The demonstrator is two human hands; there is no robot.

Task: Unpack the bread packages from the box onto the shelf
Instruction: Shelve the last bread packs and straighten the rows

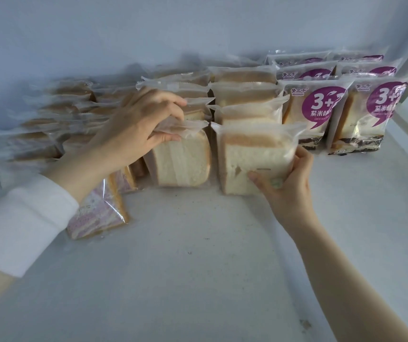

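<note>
1. The shelf (pixel 198 267) is a white surface with a pale wall behind it; rows of bread packs stand along its back half, and the front half is bare apart from a few dark specks.
2. The left hand (pixel 138 127) comes in from the left, in a white sleeve (pixel 17 225). Its grip is closed on the crinkled top seal of a clear bread pack (pixel 183 164), thumb below and fingers above.
3. That pack stands upright on the shelf at the front of its row, white slices facing out.
4. The right hand (pixel 286 183) comes in from the lower right on a bare forearm. Its grip is closed on the lower right corner of a frosted pack (pixel 252 156), thumb across the front and fingers behind.
5. The frosted pack stands upright on the shelf, just beside the clear one, at the front of a row of similar packs (pixel 244 95).
6. To the right stand purple-printed packs (pixel 316 112) in two rows, reaching to the shelf's right end.
7. To the left, partly behind the left arm, is a blurred mass of clear packs (pixel 57 114); their number cannot be told.
8. One pack with purple-swirled bread (pixel 99 215) lies tilted on the shelf under the left wrist, apart from the rows.
</note>
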